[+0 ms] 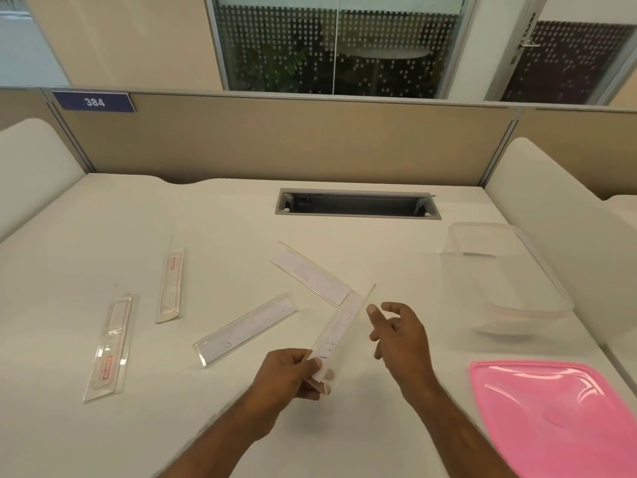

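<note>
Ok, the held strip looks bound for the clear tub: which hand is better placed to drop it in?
Probably the right hand: open, beside the strip, nearer the tub. The left hand pinches the strip's near end.

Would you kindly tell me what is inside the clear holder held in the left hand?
A white paper strip with small dark marks shows inside the clear holder. The left hand pinches its near end, so fingers cover the strip there.

A pink lid (551, 415) lies at lower right, with a clear tub (458, 270) above it. A cable slot (356, 203) sits at centre, and a blue 384 plate (93, 102) at upper left.
</note>
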### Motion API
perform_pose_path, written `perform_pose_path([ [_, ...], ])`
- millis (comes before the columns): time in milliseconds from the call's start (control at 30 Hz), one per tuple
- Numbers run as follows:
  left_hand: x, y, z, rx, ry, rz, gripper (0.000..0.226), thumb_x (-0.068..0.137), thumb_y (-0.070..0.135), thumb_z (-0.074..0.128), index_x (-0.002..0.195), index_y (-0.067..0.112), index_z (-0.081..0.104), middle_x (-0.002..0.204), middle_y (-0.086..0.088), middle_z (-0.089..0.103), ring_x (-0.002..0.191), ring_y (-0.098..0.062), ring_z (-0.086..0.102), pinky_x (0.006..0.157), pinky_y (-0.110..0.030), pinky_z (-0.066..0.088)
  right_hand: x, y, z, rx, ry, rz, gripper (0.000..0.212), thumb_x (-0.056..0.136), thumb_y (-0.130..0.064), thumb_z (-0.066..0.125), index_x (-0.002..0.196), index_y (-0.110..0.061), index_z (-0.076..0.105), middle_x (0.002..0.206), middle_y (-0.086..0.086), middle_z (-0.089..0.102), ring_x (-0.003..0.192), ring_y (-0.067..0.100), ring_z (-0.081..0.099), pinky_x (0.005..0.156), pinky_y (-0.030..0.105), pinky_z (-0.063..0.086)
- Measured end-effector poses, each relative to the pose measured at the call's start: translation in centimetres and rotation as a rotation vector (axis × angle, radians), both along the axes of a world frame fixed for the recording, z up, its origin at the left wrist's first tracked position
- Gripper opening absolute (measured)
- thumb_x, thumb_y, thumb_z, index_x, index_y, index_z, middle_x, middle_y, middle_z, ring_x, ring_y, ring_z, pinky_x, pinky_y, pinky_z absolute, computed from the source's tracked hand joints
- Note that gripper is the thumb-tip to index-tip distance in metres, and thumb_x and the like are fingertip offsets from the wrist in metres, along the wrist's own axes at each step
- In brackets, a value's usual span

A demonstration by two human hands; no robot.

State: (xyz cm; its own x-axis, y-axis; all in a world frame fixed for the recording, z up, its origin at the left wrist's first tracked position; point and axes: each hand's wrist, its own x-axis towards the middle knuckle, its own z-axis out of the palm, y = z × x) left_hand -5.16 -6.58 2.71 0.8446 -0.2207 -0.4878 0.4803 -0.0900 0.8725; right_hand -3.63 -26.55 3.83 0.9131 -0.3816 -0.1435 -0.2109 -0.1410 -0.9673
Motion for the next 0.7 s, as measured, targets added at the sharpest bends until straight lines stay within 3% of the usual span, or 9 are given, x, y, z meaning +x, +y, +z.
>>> perform_pose_path([
  [133, 1.4, 2.9, 1.0, -0.127, 0.021, -0.112, 0.023, 0.093, 0.021, 0.065, 0.101, 0.002, 0.076, 0.097, -0.018, 0.076, 0.075, -0.025, 0.07, 0.066, -0.029, 0.055, 0.1, -1.7, -0.3, -0.037, -0.073, 0.025, 0.032, 0.084, -0.037, 0.071, 0.113, -0.031, 0.057, 0.09, 0.001, 0.063, 0.081, 0.023, 0.063, 0.067, 0.027, 0.049],
  [267, 2.7, 4.9, 2.0, -0.237, 0.111, -0.122, 0.018, 0.081, 0.02, 0.071, 0.094, 0.007, 0.075, 0.09, -0.019, 0.07, 0.063, -0.022, 0.061, 0.06, -0.029, 0.051, 0.1, -2.9, -0.3, -0.192, -0.15, 0.251, 0.069, 0.08, -0.017, 0.077, 0.136, -0.041, 0.043, 0.128, -0.019, 0.049, 0.111, 0.0, 0.053, 0.078, 0.022, 0.049],
  [367, 3.5, 5.7, 2.5, -0.299, 0.24, -0.058, 0.019, 0.076, 0.009, 0.072, 0.094, 0.005, 0.067, 0.081, -0.02, 0.065, 0.053, -0.019, 0.049, 0.051, -0.027, 0.046, 0.2, -3.4, 0.3, -0.369, -0.23, 0.455, 0.087, 0.077, -0.017, 0.076, 0.141, -0.052, 0.03, 0.14, -0.03, 0.034, 0.125, -0.007, 0.041, 0.08, 0.012, 0.045],
  [533, 3.8, 6.5, 3.3, -0.315, 0.358, -0.033, 0.018, 0.076, 0.007, 0.066, 0.093, 0.005, 0.064, 0.07, -0.014, 0.061, 0.044, -0.016, 0.047, 0.045, -0.025, 0.042, 1.0, -3.1, 1.1, -0.447, -0.335, 0.524, 0.071, 0.077, -0.02, 0.076, 0.134, -0.049, 0.046, 0.135, -0.022, 0.045, 0.126, 0.008, 0.047, 0.08, 0.015, 0.044],
  [700, 4.1, 7.2, 2.9, -0.324, 0.29, -0.013, 0.036, 0.081, 0.022, 0.067, 0.11, 0.0, 0.067, 0.078, -0.014, 0.065, 0.057, -0.021, 0.057, 0.055, -0.03, 0.051, 1.2, -3.1, 1.4, -0.429, -0.351, 0.554, 0.061, 0.071, -0.029, 0.082, 0.123, -0.048, 0.055, 0.123, -0.016, 0.055, 0.113, 0.012, 0.056, 0.079, 0.014, 0.044],
])
